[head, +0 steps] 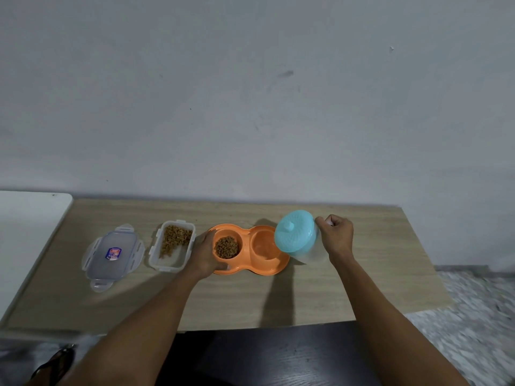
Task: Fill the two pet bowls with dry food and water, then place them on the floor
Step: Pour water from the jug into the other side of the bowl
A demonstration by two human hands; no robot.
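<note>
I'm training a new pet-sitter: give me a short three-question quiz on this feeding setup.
1. True or false: the left bowl of the orange double feeder holds dry food.
2. Which hand tilts the blue-lidded jug?
A. left hand
B. right hand
3. Fill in: the clear lid lies to the ___ of the open food container.

Key: 1 true; 2 B; 3 left.

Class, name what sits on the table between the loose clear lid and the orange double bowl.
In the head view, the open clear container of dry food stands between the lid and the orange double bowl.
</note>
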